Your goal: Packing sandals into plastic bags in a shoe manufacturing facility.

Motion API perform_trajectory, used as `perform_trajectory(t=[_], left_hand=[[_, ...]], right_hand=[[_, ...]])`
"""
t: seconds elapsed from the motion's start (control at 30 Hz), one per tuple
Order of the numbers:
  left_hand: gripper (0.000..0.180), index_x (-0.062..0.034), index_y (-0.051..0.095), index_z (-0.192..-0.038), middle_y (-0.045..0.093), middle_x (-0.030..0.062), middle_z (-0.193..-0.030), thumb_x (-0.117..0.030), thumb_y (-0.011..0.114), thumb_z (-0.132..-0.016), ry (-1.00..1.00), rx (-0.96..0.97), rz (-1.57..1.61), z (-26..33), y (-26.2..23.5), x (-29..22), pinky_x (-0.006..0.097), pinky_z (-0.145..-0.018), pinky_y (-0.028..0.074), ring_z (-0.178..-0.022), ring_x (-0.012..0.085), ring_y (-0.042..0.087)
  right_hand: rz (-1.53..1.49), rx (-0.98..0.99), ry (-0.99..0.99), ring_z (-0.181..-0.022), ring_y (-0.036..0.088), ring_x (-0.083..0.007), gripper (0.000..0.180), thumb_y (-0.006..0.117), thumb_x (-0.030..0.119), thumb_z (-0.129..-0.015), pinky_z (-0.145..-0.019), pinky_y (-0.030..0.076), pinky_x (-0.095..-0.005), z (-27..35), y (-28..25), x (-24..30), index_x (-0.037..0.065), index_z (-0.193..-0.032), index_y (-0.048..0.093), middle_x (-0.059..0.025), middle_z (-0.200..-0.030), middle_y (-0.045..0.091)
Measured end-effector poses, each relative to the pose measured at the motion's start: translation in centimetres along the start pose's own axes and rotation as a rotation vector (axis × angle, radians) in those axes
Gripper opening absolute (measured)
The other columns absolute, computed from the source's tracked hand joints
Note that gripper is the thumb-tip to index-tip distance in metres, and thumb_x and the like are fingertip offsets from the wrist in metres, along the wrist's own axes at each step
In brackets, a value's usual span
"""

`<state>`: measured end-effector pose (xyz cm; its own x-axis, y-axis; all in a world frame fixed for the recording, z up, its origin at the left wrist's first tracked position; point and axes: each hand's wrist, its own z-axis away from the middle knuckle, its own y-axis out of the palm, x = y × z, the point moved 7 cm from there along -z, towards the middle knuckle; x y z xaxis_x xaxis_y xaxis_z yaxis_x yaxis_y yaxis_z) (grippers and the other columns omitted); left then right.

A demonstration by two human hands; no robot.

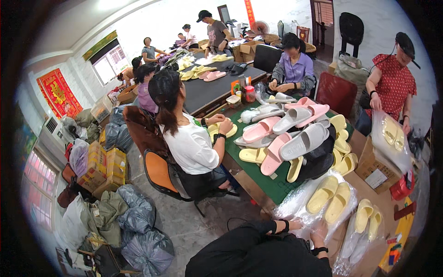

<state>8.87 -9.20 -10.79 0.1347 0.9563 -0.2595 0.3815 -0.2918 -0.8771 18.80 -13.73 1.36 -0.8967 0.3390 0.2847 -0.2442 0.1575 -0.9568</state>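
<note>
A pair of yellow slide slippers (pixel 324 195) lies side by side in a clear plastic bag (pixel 342 179) at the table's near edge. My left hand (pixel 292 225) grips the bag's near left edge, its fingers partly covered by the plastic. Close to its right, my right hand (pixel 318 234) pinches the same near edge below the slippers' heels. Both wrists wear dark bands. To the right of my hands lies another bagged pair of yellow slippers (pixel 363 216). Beyond the bag rises a pile of grey slippers (pixel 304 142), pink slippers (pixel 277 154) and yellow ones.
A person in white (pixel 191 143) sits at the table's left side, handling a yellow slipper. Across the table sits a person in purple (pixel 295 69). At the right, a person in red (pixel 394 83) holds a bagged yellow pair above a cardboard box (pixel 376 168). Stuffed bags (pixel 147 251) line the left floor.
</note>
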Motion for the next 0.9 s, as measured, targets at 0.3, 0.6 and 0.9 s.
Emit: perform_trajectory(t=[0.3, 0.6, 0.9], left_hand=[[0.027, -0.006, 0.052, -0.1, 0.047, 0.0093, -0.113, -0.006, 0.041, -0.076, -0.218, -0.035, 0.227, 1.7, 4.9, 3.0, 0.037, -0.098, 0.024, -0.11, 0.0287, 0.039], [0.034, -0.0083, 0.044, -0.116, 0.042, 0.0045, -0.122, -0.022, 0.04, -0.085, -0.756, 0.352, 1.063, 1.4, 6.6, 2.9, 0.026, -0.099, 0.023, -0.112, 0.0155, 0.037], [0.044, -0.0113, 0.042, -0.122, 0.043, 0.0004, -0.122, -0.034, 0.049, -0.085, -0.993, -0.052, 1.979, 3.3, -0.8, -0.2, 0.021, -0.098, 0.022, -0.113, 0.0077, 0.034]], right_hand=[[-0.007, 0.111, 0.036, -0.095, 0.048, -0.0375, 0.05, 0.061, 0.016, -0.065, -0.08, 0.04, -0.0421, -1.2, 0.1, 0.6, -0.006, -0.107, 0.043, -0.0238, -0.104, 0.049], [-0.234, 0.27, -0.151, -0.087, 0.052, -0.0363, 0.038, 0.058, 0.031, -0.072, -0.073, 0.043, -0.0412, -1.6, 4.0, 2.0, -0.001, -0.092, 0.054, -0.0213, -0.088, 0.056], [-0.331, 0.164, -0.227, -0.084, 0.052, -0.0342, 0.041, 0.068, 0.025, -0.06, -0.074, 0.042, -0.0396, -2.3, 5.9, 1.6, 0.002, -0.091, 0.054, -0.0174, -0.086, 0.056]])
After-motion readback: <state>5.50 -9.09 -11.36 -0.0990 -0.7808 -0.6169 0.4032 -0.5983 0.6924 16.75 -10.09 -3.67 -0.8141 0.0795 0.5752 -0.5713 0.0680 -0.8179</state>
